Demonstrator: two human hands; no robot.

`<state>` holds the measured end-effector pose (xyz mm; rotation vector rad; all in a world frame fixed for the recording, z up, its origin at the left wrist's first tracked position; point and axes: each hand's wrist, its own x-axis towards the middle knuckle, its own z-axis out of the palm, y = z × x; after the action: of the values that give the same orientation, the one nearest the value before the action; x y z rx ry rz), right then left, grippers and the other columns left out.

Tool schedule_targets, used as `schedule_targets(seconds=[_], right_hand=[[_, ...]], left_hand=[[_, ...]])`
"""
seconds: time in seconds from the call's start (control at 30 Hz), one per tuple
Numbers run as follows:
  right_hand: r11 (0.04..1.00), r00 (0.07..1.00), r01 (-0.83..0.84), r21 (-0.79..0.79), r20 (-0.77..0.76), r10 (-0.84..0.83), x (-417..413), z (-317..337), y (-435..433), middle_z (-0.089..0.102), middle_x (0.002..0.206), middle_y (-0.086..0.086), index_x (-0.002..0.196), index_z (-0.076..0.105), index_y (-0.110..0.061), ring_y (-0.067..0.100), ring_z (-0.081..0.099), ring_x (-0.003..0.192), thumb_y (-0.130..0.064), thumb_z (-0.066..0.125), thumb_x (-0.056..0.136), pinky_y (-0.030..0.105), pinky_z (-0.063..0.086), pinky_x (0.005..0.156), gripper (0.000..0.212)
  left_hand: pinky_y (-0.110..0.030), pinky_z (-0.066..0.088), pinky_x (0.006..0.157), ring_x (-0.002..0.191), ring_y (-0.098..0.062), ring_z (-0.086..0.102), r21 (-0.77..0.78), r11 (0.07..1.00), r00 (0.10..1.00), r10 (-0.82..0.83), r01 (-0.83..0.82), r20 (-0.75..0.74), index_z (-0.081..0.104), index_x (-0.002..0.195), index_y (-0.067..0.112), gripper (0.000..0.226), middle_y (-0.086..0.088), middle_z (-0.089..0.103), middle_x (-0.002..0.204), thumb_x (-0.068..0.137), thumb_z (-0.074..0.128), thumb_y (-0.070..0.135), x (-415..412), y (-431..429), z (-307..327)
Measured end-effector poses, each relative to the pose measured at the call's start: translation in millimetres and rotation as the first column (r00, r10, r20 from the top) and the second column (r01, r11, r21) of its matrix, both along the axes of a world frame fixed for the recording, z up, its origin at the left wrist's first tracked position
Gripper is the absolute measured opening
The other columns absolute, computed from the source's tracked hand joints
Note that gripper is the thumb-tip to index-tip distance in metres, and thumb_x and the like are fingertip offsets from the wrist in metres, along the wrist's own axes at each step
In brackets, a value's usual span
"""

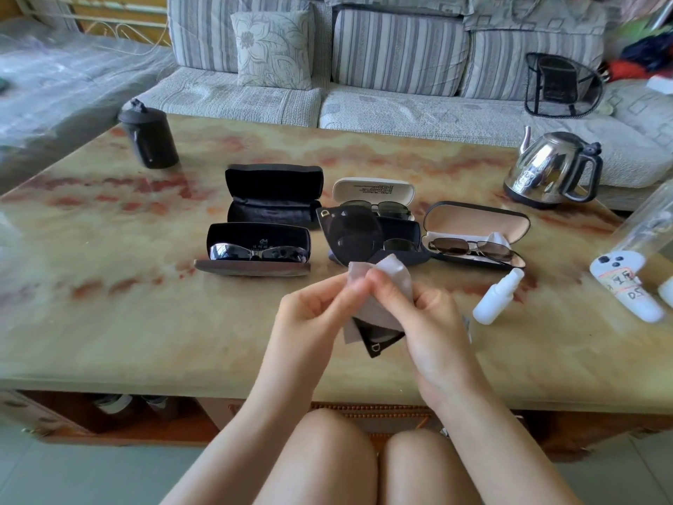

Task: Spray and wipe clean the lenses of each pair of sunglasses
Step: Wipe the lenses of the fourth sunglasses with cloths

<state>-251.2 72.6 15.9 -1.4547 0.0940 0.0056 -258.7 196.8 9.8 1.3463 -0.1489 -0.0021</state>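
Head view. We see the black sunglasses (349,227) held above the surface (109,286), in front of the open cases, with one broad dark lens pointing away from the person and the near lens wrapped in the grey cloth (378,311). The left hand (317,315) pinches the cloth's upper fold between thumb and fingertips; the right hand (429,322) curls round the cloth-wrapped near lens. We judge the frame light, stiff plastic with glossy lenses that scratch and smudge easily, so it is best held by the rim or the bridge, with bare fingers kept off the lens faces (the cloth does this here). The cloth is thin, soft and limp, and will bunch unless it is pinched flat. The white spray bottle (497,297) lies on its side to the right, small, smooth and probably light. Other pairs rest in hard clamshell cases: a silvery wraparound pair (258,251) at left and a thin wire-framed pair (473,249) at right, whose arms we judge easily bent. The surface is polished and stone-patterned, and likely slippery.
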Motion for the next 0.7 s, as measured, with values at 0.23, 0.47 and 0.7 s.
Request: schedule_targets(seconds=[0.23,0.47,0.7], right_hand=[[0.982,0.982,-0.187,0.034,0.039,0.185,-5,-2,-2,0.076,0.096,0.008,0.095,0.076,-0.012,0.019,0.071,0.099,-0.027,0.063,0.081,0.024,0.053,0.090,0.024],[0.974,0.979,-0.206,0.096,0.016,0.205,-4,-3,-7,0.075,0.102,0.014,0.101,0.074,-0.006,0.027,0.070,0.102,-0.024,0.070,0.074,0.034,0.051,0.096,0.033],[0.990,0.991,-0.135,-0.026,0.010,0.136,-2,-2,-11,0.076,0.092,0.012,0.096,0.075,-0.007,0.026,0.072,0.093,-0.025,0.075,0.069,0.034,0.053,0.092,0.032]], left_hand=[[-0.012,0.048,0.072,0.082,-0.006,0.067,-0.027,0.985,0.981,0.168,-0.172,-0.096,0.076,0.097,0.006,0.036,-0.005,0.076,0.088,0.073,0.073,0.032,3,1,-4],[-0.005,0.046,0.072,0.085,0.004,0.068,0.044,0.999,0.993,0.031,-0.026,-0.114,0.074,0.105,0.025,0.021,0.005,0.076,0.089,0.087,0.065,0.029,5,4,-1],[-0.011,0.049,0.080,0.096,-0.011,0.069,0.048,0.999,0.996,0.004,0.000,-0.093,0.075,0.100,0.006,0.033,-0.007,0.076,0.097,0.087,0.056,0.029,3,6,-2]])
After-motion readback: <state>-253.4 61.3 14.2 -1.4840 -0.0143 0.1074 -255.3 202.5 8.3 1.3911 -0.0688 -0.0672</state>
